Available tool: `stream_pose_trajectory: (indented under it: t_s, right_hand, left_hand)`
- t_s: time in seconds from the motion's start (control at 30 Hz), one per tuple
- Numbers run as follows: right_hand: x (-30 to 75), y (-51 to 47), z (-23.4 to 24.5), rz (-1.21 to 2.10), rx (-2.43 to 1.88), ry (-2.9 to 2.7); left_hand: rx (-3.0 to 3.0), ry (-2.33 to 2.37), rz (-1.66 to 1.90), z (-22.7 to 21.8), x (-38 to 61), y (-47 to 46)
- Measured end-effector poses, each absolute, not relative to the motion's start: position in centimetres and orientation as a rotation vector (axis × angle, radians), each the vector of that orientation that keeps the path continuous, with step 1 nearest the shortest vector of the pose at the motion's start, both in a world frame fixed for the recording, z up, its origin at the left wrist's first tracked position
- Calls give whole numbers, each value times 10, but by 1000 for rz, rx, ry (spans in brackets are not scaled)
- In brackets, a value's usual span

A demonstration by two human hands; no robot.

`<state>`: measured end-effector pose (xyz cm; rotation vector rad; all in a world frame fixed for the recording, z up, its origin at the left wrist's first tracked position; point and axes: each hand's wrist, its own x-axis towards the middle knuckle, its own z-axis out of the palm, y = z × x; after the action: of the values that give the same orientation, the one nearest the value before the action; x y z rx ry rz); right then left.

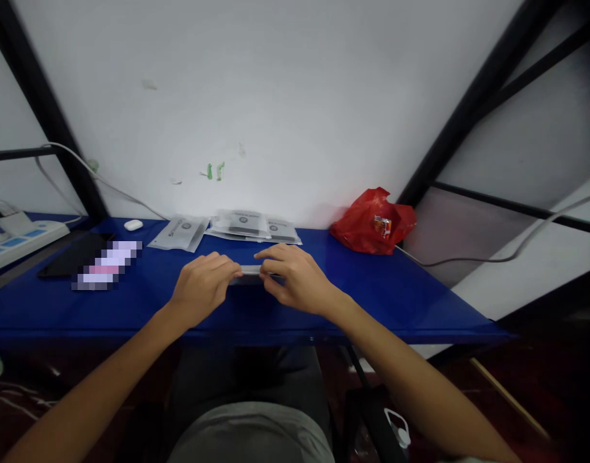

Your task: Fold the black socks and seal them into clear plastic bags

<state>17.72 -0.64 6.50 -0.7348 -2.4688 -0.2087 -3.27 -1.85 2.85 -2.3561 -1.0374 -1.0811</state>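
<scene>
Above the blue desk [372, 302], my left hand [204, 283] and my right hand [297, 275] grip a thin, pale flat item [250, 270] from its two ends. It is seen almost edge-on, so its kind cannot be made out. The left fingers are closed on its left end. On the right end, my right thumb and fingers pinch it, with the index finger raised along the top. Beyond the hands, a stack of translucent plastic pouches [241, 223] with dark print lies by the wall, and another pouch [180, 232] lies to its left.
A crumpled red plastic bag [367, 225] sits at the back right. To the left are a white earbud case [134, 225], a dark flat device [68, 257], a blurred-out phone-like object [107, 265] and a white power strip [29, 241]. Black metal posts [449, 141] frame the desk.
</scene>
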Motion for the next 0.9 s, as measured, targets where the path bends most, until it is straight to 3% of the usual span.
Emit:
stream_pose_trajectory:
  t_s: [0.37, 0.9]
  right_hand:
    - [201, 5, 58, -252, -898, -2451]
    - [216, 43, 3, -167, -1506, -2284]
  left_hand:
    - [-2311, -1144, -1175, 22, -68, -5]
    - [-2678, -1452, -914, 9, -49, -4]
